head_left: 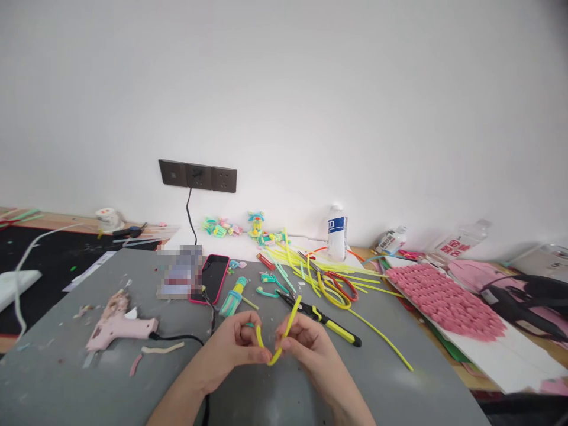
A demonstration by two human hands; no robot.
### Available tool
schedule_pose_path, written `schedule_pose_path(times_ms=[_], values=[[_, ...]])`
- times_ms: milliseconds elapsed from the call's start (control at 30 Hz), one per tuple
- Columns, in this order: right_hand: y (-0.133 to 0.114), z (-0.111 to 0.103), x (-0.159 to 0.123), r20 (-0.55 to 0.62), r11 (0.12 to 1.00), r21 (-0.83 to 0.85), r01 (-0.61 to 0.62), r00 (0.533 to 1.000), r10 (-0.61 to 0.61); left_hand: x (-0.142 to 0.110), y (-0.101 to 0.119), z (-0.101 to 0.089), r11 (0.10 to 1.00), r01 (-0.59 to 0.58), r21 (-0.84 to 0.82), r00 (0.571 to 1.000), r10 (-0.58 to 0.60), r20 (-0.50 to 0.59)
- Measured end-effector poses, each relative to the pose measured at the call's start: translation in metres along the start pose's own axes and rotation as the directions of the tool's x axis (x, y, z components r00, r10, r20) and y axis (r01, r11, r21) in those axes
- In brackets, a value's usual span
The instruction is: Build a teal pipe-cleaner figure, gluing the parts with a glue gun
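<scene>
Between my two hands is a yellow pipe cleaner (291, 319), bent into a hook at its lower end. My left hand (237, 340) pinches it near the bend, with one short end curling up by the fingers. My right hand (306, 340) grips the longer straight part, which sticks up past the fingertips. Just beyond my right hand lie black and yellow pliers (331, 324). A teal and yellow pipe-cleaner figure (234, 297) lies beyond my left hand, and bent teal pieces (268, 285) are to its right.
A pink hot glue gun (119, 328) lies on the left, its black cord running toward my left arm. Scissors (339, 284) rest among loose yellow pipe cleaners (368, 278). Farther back are a phone (215, 278), a white bottle (337, 234) and small figures (256, 223). A pink textured sheet (444, 302) is at right.
</scene>
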State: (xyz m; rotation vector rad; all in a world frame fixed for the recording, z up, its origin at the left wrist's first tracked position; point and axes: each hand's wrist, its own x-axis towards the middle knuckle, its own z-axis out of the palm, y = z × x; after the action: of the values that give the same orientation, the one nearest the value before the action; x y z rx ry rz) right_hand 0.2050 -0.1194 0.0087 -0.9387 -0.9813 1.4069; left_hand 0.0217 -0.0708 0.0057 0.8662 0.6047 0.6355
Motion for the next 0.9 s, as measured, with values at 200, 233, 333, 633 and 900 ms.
schedule_pose_path(times_ms=[200, 233, 333, 633, 900], values=[[0.019, 0.006, 0.01, -0.219, 0.982, 0.024, 0.189, 0.959, -0.18, 0.01, -0.007, 0.005, 0.986, -0.099, -0.137, 0.971, 0.066, -0.231], [0.021, 0.007, 0.011, -0.237, 0.98, 0.03, 0.194, 0.954, -0.182, 0.011, -0.009, 0.005, 0.983, -0.099, -0.156, 0.967, 0.058, -0.248], [0.024, 0.01, 0.013, -0.282, 0.984, 0.042, 0.173, 0.947, -0.154, 0.012, -0.014, 0.006, 0.986, -0.086, -0.142, 0.967, 0.049, -0.249], [0.01, -0.001, 0.011, -0.13, 0.996, -0.047, 0.078, 0.988, -0.083, -0.001, 0.002, 0.004, 0.951, -0.015, 0.309, 0.999, 0.03, -0.044], [0.009, 0.01, 0.008, -0.096, 0.995, 0.102, 0.006, 0.995, 0.004, 0.0, -0.007, -0.002, 0.936, 0.0, 0.351, 1.0, -0.01, 0.025]])
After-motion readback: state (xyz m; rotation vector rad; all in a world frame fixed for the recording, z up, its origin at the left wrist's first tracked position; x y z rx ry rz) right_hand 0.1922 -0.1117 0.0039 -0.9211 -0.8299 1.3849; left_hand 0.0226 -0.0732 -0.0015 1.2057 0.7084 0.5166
